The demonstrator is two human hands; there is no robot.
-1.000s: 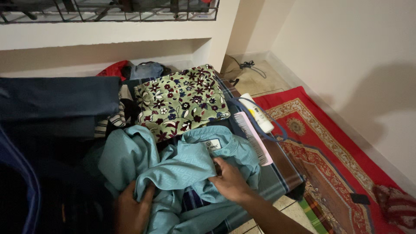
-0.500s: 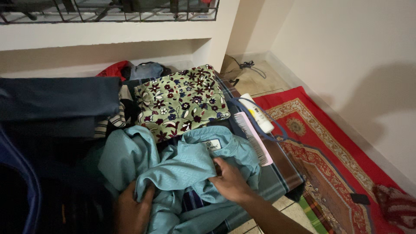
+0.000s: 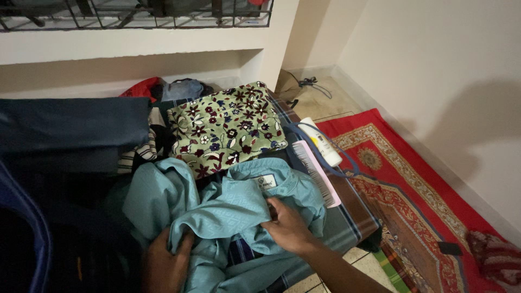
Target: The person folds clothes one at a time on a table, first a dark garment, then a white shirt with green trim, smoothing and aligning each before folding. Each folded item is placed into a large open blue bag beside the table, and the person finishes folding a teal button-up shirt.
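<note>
A light teal shirt (image 3: pixel 228 209) lies crumpled on a bed, its collar label facing up. My left hand (image 3: pixel 165 263) grips a fold of the shirt at its lower left. My right hand (image 3: pixel 287 225) pinches the cloth near the collar, on the right side. Behind the shirt rests a folded green cloth with a flower print (image 3: pixel 225 127). A pink comb (image 3: pixel 317 171) and a white tube (image 3: pixel 321 142) lie just right of my right hand.
Dark blue folded clothes (image 3: pixel 70 133) fill the left. A striped bed sheet (image 3: pixel 353 217) shows at the bed's right edge. A red patterned rug (image 3: pixel 412 201) covers the floor to the right, beside a white wall. A barred window ledge (image 3: pixel 135 21) runs along the top.
Both hands stay on the teal shirt and have barely shifted. The cloth folds look nearly the same.
</note>
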